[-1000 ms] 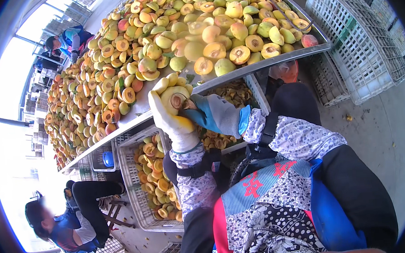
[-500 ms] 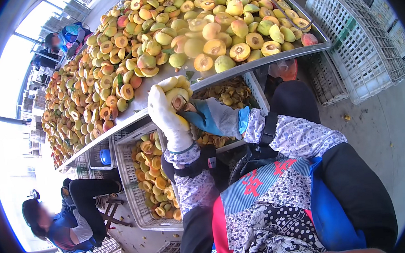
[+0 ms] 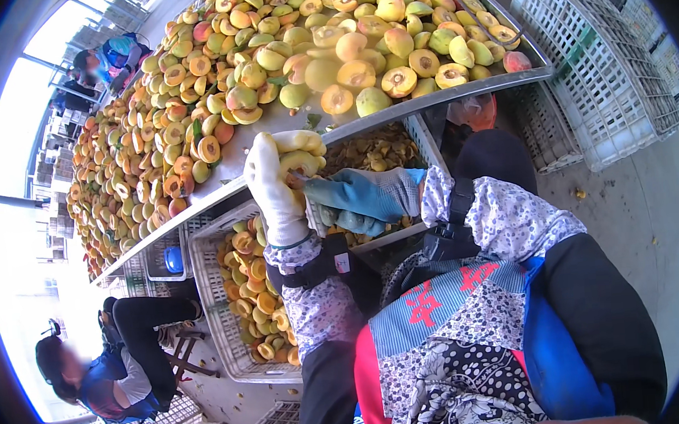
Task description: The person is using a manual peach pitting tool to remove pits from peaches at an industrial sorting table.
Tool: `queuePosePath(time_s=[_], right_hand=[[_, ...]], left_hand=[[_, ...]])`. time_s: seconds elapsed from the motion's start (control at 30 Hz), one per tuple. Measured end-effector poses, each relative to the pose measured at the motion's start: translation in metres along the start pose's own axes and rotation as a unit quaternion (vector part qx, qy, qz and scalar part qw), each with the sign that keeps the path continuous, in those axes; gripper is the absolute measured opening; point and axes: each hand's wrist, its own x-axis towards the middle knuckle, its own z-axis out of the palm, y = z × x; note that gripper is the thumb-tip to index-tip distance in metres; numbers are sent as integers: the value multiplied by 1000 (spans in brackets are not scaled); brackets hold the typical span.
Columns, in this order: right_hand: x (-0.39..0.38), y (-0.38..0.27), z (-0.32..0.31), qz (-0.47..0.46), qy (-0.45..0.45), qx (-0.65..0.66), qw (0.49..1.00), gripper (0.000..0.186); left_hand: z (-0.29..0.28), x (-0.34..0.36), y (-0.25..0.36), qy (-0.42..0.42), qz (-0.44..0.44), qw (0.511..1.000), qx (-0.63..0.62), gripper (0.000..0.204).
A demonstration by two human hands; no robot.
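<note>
Peach (image 3: pixel 298 164) clamped in white-gloved left hand (image 3: pixel 277 186) just near of metal table (image 3: pixel 286 121) edge, blue-gloved right hand (image 3: pixel 352 199) closed against it from right; best split steadily above near crate (image 3: pixel 212 300).

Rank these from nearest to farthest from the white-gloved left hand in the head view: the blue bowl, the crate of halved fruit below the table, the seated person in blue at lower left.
From the left hand:
1. Crate of halved fruit, just below the hand.
2. Blue bowl, under the table, further left.
3. Seated person, lower left, farthest.
</note>
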Motion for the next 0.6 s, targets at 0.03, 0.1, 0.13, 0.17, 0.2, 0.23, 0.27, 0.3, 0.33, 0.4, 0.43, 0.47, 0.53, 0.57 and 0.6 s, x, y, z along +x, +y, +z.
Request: queuePosePath(time_s=[0.03, 0.1, 0.13, 0.17, 0.2, 0.23, 0.27, 0.3, 0.33, 0.4, 0.43, 0.47, 0.53, 0.57, 0.6], right_hand=[[3, 6, -3, -19, 25, -49, 998, 65], [3, 9, -4, -48, 74, -143, 986, 61], [1, 7, -2, -24, 50, -109, 992, 60], [-4, 4, 0, 0, 26, -75, 997, 60], [-8, 1, 1, 24, 2, -42, 999, 59], [-5, 7, -5, 18, -75, 18, 997, 58], [-5, 6, -4, 18, -57, 2, 998, 58], [-6, 5, -3, 15, -37, -12, 999, 57], [-6, 4, -3, 13, -18, -27, 999, 57], [3, 12, -11, -119, 75, -204, 969, 57], [16, 30, -19, -218, 115, -273, 930, 56], [24, 39, -25, -314, 150, -336, 875, 56], [21, 35, -31, -139, 129, -490, 851, 47], [17, 38, -35, -104, 127, -519, 839, 46], [11, 40, -42, -66, 127, -549, 824, 44]], left_hand=[[-2, 0, 4, -38, -18, 996, 74, 54], [-1, 1, 4, -70, -49, 986, 143, 55], [-1, 1, 5, -84, -63, 978, 179, 56], [-11, 2, -2, -123, -42, 982, 140, 55], [-11, 1, -5, -121, -42, 991, 32, 54], [-9, -2, -9, -118, -40, 989, -76, 52], [-7, -4, -11, -113, -38, 976, -184, 51], [-6, -3, -11, -89, -41, 977, -191, 47], [-3, -2, -11, -53, -38, 983, -170, 46], [5, 0, -14, 17, -33, 991, -127, 45], [3, 1, -16, 8, -27, 991, -130, 43], [-1, 2, -15, 36, -11, 989, -145, 41], [-18, 3, -5, 92, 22, 981, -172, 36], [-40, 6, 0, 135, 52, 965, -220, 37], [-63, 9, 6, 175, 81, 943, -270, 40]])
